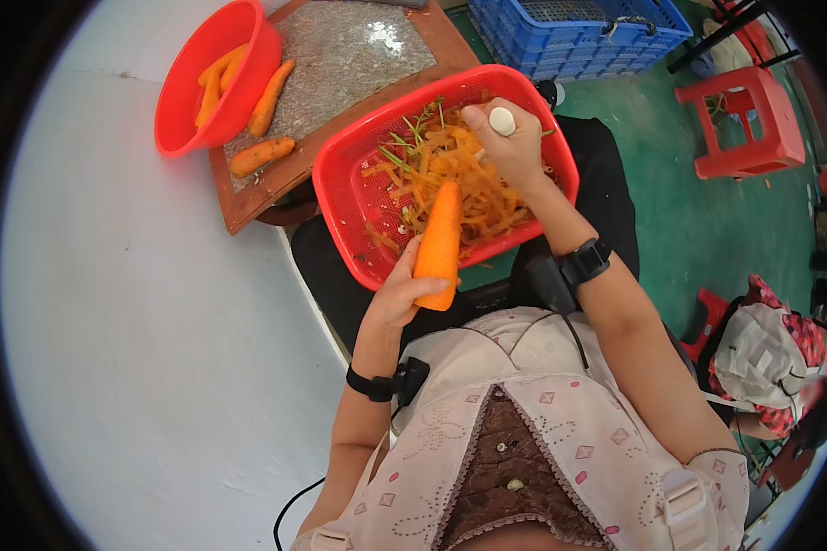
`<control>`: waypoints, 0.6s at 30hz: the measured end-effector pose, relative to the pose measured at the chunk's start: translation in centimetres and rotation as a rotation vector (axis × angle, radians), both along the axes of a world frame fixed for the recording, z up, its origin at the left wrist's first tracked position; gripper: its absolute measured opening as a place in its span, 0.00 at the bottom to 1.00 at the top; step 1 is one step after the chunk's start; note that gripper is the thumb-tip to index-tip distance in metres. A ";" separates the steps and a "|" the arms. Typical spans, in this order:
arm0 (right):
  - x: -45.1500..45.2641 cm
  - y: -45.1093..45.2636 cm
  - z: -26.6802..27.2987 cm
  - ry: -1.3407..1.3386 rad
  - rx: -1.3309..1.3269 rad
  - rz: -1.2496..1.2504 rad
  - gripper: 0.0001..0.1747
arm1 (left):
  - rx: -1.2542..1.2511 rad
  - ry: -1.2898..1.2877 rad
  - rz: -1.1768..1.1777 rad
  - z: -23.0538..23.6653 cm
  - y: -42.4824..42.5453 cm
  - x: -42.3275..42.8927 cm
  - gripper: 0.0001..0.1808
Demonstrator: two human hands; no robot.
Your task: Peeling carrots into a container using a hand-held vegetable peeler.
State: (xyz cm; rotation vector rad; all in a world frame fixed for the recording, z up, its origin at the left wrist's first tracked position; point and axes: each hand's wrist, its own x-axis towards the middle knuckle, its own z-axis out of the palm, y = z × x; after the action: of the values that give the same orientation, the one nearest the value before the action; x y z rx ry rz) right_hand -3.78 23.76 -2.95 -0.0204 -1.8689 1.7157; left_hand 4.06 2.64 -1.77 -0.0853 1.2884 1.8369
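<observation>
A bright orange, peeled-looking carrot (442,241) is gripped near its thick end by my left hand (401,286), its narrow end pointing away from me. My right hand (513,141) is closed around a tool with a white handle (502,121); the tool's working end is hidden, so its kind cannot be told. Both hands are over a red plastic mesh basket (348,237) resting on my lap. Inside it lies a heap of orange carrot peelings (482,186) with some green stem pieces (403,148). The tool and the carrot are apart.
At the left, a red plastic bowl (172,117) with peeled carrots (213,82) stands on a wood-framed table (344,62). Two unpeeled carrots (270,100) lie beside it. Blue crates (565,48) and a red stool (751,131) stand beyond. Another person (772,358) is at right.
</observation>
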 end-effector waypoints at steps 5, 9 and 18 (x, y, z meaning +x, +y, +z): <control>1.7 -1.7 4.0 -0.086 -0.591 0.114 0.17 | -0.015 -0.013 0.049 -1.2 -0.2 -0.2 0.38; 3.9 -4.3 4.5 -0.042 -0.588 0.267 0.15 | 0.013 -0.046 0.085 -0.9 0.2 -0.3 0.38; 2.5 -3.7 2.8 -0.105 -0.549 0.240 0.14 | -0.183 0.080 -0.032 0.6 0.3 0.1 0.43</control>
State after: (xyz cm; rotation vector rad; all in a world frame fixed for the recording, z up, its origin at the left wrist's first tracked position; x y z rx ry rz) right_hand -1.33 20.10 -0.12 -0.1083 -1.4574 2.3893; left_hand 4.15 2.92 -1.14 -0.0898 1.5040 1.7075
